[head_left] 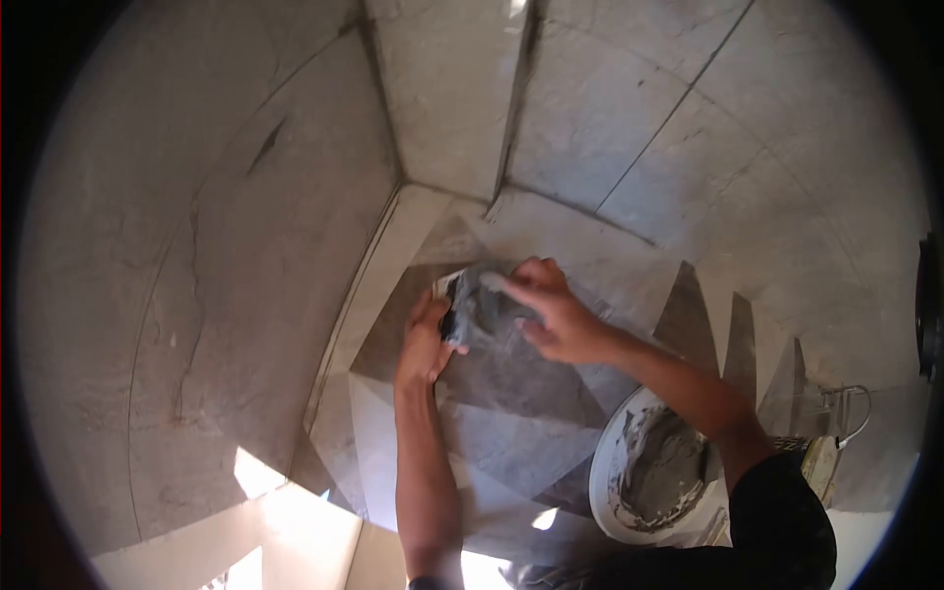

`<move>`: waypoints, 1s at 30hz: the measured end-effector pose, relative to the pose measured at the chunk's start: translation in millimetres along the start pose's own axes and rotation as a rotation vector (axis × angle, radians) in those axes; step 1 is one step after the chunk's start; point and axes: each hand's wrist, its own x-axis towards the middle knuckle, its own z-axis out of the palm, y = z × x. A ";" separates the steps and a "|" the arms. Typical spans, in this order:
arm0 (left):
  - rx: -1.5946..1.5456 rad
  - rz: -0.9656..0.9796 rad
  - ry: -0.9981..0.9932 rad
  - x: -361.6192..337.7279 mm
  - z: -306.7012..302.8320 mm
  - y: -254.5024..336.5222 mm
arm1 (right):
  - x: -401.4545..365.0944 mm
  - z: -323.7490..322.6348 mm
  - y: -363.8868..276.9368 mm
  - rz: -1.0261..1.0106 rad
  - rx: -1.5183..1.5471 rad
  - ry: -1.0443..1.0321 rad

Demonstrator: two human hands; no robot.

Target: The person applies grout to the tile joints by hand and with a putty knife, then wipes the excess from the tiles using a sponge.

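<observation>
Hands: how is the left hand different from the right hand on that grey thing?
The left hand curls around the left edge of the grey bundle. The right hand lies over its top with fingers stretched out. The left forearm comes straight up from below, while the right forearm slants in from the lower right, above the white bucket. Both hands are bare, and both touch the grey bundle.
</observation>
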 end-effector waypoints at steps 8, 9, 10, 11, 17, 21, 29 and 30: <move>-0.053 -0.003 0.004 -2.0 5.1 3.5 | 5.5 -14.6 -2.6 -0.211 -0.309 0.080; -0.043 -0.003 0.001 -2.6 6.3 4.5 | 6.0 -12.2 -2.6 -0.214 -0.317 0.083; -0.043 0.001 -0.006 -2.8 6.6 4.5 | 6.5 -7.8 -0.6 -0.168 -0.241 0.051; -0.029 0.005 -0.012 -3.4 6.2 4.3 | 7.3 -5.2 1.8 -0.123 -0.162 0.019; -0.076 0.008 0.077 -3.0 3.1 5.2 | 16.5 -6.6 23.2 0.012 0.310 -0.018; -0.143 0.015 0.080 -3.9 -3.2 11.2 | 62.9 -43.1 28.4 0.206 -0.117 0.358; -0.137 0.004 0.126 -4.4 -5.4 12.2 | 151.7 -88.5 47.4 -0.013 -0.765 0.579; -0.138 0.000 0.129 -4.4 -5.6 11.9 | 154.9 -85.5 49.5 0.049 -0.840 0.555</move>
